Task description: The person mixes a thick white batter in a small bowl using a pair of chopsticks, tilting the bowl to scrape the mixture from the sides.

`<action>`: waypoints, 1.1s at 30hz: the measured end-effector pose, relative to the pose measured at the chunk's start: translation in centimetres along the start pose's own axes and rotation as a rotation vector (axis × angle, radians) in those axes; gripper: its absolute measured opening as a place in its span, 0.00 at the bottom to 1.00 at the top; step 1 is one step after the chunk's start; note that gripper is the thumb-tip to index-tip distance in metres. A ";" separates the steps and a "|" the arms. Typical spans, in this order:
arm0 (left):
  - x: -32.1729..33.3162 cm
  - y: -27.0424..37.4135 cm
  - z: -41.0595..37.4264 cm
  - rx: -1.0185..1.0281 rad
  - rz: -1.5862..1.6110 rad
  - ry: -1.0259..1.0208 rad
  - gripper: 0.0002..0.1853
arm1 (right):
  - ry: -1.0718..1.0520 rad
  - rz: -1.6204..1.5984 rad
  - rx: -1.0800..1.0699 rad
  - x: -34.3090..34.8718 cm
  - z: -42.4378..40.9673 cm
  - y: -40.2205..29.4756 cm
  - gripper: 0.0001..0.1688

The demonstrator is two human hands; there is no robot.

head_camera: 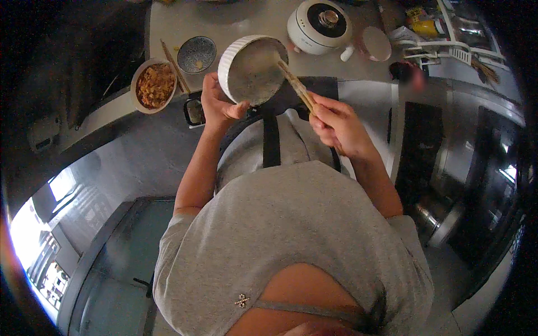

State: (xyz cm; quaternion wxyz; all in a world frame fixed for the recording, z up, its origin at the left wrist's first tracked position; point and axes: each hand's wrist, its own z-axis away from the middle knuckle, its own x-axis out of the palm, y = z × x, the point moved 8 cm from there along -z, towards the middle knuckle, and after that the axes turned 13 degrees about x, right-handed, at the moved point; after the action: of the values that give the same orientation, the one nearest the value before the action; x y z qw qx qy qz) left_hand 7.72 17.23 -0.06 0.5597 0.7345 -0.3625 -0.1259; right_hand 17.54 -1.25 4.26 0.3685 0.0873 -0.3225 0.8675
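My left hand (218,103) holds a white ribbed bowl (227,67) from its left side, the thumb at the near rim. The bowl is tilted, and a thin pale residue coats its inside. Wooden chopsticks (297,86) are gripped in my right hand (336,122), their tips touching the bowl's inner right side near the rim. Something pale clings to the chopsticks. Left of my left hand stands a bowl of brown, chunky food (155,86). Between them, another pair of chopsticks (173,65) lies beside a small patterned dish (196,54) with a yellowish bit in it.
A white electric pot (313,38) with a dark, knobbed lid stands on the counter (252,21) beyond the bowl. Right of it is a pale round object (376,44). A white rack (454,48) with a yellow container (426,28) is at far right.
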 end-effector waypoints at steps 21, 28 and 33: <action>-1.7 -1.1 0.5 -0.115 0.072 0.043 0.41 | -0.185 -0.023 0.212 3.8 -0.5 1.5 0.19; -1.0 -3.3 -0.8 -0.192 -0.031 -0.035 0.35 | -0.368 -0.430 0.346 1.6 -4.2 0.9 0.07; -0.6 -3.2 -2.0 -0.176 0.046 0.034 0.31 | -0.488 -0.532 0.291 2.0 -5.3 -2.7 0.08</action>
State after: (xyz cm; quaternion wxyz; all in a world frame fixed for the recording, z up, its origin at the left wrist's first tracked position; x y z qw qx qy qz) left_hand 9.74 19.39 -2.44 0.6310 0.6760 -0.3571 -0.1320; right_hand 18.49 4.62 2.23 0.4768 0.4232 -0.2404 0.7320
